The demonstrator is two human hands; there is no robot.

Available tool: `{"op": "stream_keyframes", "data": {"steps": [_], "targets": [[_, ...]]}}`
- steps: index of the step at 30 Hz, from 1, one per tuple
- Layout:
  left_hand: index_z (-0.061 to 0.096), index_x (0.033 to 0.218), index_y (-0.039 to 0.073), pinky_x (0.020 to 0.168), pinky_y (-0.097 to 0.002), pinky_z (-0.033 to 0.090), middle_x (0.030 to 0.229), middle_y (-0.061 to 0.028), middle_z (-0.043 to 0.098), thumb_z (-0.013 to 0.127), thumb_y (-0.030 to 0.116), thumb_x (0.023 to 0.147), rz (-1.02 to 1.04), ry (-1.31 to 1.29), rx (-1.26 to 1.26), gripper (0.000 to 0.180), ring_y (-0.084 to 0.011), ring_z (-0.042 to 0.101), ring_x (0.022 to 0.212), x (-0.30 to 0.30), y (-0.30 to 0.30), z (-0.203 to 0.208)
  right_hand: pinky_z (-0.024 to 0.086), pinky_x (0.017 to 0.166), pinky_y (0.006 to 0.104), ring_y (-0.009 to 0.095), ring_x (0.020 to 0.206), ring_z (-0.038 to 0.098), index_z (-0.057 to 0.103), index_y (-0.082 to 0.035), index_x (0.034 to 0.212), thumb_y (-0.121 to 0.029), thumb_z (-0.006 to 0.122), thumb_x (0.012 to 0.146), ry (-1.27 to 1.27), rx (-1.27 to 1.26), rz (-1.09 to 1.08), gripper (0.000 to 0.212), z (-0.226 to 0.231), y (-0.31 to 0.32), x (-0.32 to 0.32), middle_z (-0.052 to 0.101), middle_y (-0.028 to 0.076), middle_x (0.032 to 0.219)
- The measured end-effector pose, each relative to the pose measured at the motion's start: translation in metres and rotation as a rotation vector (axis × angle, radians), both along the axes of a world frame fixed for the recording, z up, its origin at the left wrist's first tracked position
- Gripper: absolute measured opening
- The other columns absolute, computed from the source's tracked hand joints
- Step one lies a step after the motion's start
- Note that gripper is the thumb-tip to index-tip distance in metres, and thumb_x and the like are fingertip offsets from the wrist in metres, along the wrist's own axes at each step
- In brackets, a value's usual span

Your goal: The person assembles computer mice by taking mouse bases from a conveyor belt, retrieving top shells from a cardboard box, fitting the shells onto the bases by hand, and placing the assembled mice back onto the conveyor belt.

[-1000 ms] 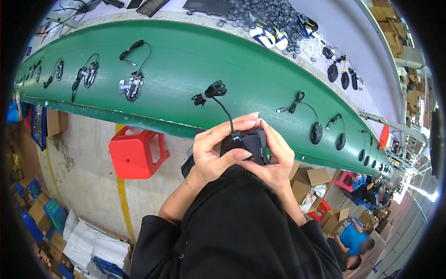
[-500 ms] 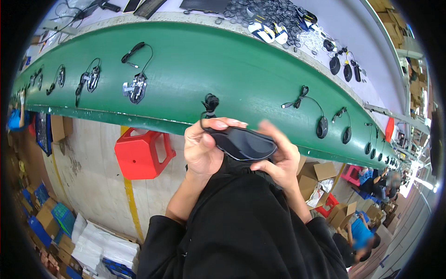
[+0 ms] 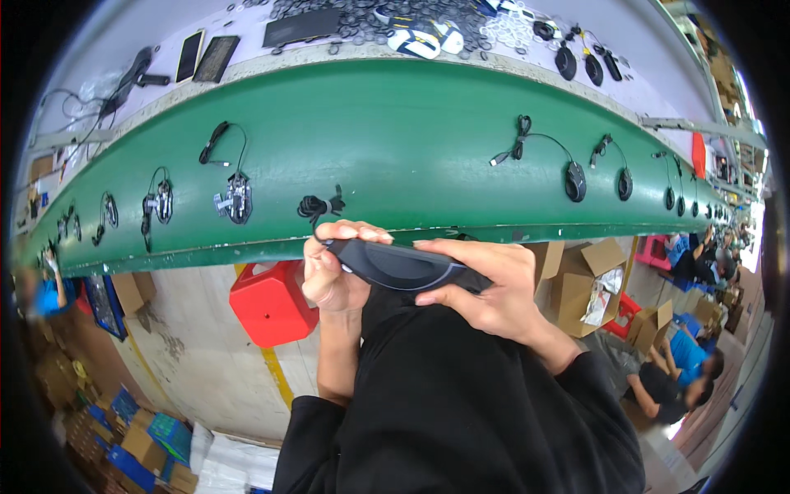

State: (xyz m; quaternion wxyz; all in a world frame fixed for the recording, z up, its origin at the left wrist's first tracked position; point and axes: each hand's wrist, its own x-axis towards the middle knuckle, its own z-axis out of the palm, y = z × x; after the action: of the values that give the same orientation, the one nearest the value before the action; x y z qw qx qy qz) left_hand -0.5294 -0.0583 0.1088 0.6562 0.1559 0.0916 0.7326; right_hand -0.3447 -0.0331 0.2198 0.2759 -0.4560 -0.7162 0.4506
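Fingers of both hands are closed on a dark computer mouse (image 3: 401,267), held in the air just in front of the near edge of the green conveyor belt (image 3: 395,140). The left hand (image 3: 329,276) wraps the mouse's left end, fingertips curled over its top. The right hand (image 3: 494,284) grips the right end, thumb underneath and fingers laid along the upper side. The mouse's long axis runs left to right, the left end slightly higher and farther, the right end lower. Its cable leaves the left end and rises to a bundled black coil (image 3: 317,206) resting on the belt just above the left hand.

Largest item: the belt, curving across the view from the left edge to the far right. On it, spaced apart, lie further mice with coiled cables: two part-assembled units (image 3: 234,198) to the left, two dark finished ones (image 3: 576,181) to the right, smaller ones beyond.

Behind the belt, a pale workbench (image 3: 247,33) carries flat dark panels, many small rings and two white mouse shells (image 3: 428,41).

Below the belt, a red plastic stool (image 3: 267,305) stands on the floor at left. At right, open cardboard boxes (image 3: 588,280) stand under the belt; one holds clear plastic wrapping, the contents of the others cannot be told. Blue crates (image 3: 140,428) sit at the near left.
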Motion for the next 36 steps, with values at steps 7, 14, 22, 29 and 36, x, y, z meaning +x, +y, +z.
{"op": "stream_keyframes", "data": {"steps": [7, 14, 22, 29, 36], "targets": [[0.056, 0.121, -0.003, 0.095, -0.0503, 0.046, 0.111, -0.0219, 0.063, 0.061, 0.030, 0.093, 0.008, 0.141, -0.237, 0.044, -0.0366, 0.062, 0.101, -0.003, 0.001, 0.000, 0.056, 0.078, 0.0298, 0.020, 0.090, 0.070, 0.064, 0.005, 0.113, -0.015, 0.083, 0.071, 0.168, -0.263, -0.092, 0.049, -0.012, 0.007, 0.000, 0.070, 0.013, 0.103], [0.056, 0.114, -0.001, 0.101, -0.0540, 0.043, 0.114, -0.0246, 0.062, 0.083, 0.036, 0.070, 0.146, 0.428, 0.031, 0.063, -0.0402, 0.059, 0.112, 0.002, 0.031, -0.005, 0.063, 0.065, 0.0324, 0.022, 0.075, 0.071, 0.062, 0.007, 0.105, -0.024, 0.060, 0.094, 1.056, -1.368, -0.317, 0.032, -0.056, 0.015, 0.008, 0.069, 0.015, 0.097], [0.057, 0.098, -0.002, 0.089, -0.0484, 0.052, 0.092, -0.0197, 0.065, 0.084, 0.014, 0.069, 0.187, 0.416, -0.162, 0.042, -0.0306, 0.065, 0.092, 0.005, 0.023, 0.000, 0.055, 0.080, 0.0297, 0.024, 0.098, 0.068, 0.065, -0.003, 0.120, -0.021, 0.071, 0.086, 0.236, -0.266, -0.243, 0.039, -0.043, 0.003, -0.006, 0.067, 0.016, 0.113], [0.057, 0.097, -0.002, 0.089, -0.0446, 0.052, 0.093, -0.0206, 0.065, 0.081, 0.006, 0.070, 0.257, 0.452, -0.229, 0.036, -0.0313, 0.065, 0.092, 0.011, 0.019, 0.007, 0.057, 0.078, 0.0312, 0.027, 0.089, 0.071, 0.069, 0.002, 0.088, 0.000, 0.081, 0.066, 0.081, 0.417, -0.244, 0.025, -0.044, 0.004, -0.027, 0.070, 0.018, 0.102], [0.059, 0.101, -0.005, 0.092, -0.0406, 0.050, 0.098, -0.0228, 0.066, 0.078, 0.007, 0.075, 0.263, 0.578, -0.249, 0.035, -0.0302, 0.065, 0.095, 0.003, 0.020, 0.015, 0.057, 0.076, 0.0294, 0.023, 0.086, 0.071, 0.068, 0.004, 0.088, 0.003, 0.077, 0.071, 0.247, 0.160, -0.349, 0.020, -0.048, 0.001, -0.033, 0.070, 0.020, 0.102]]}}
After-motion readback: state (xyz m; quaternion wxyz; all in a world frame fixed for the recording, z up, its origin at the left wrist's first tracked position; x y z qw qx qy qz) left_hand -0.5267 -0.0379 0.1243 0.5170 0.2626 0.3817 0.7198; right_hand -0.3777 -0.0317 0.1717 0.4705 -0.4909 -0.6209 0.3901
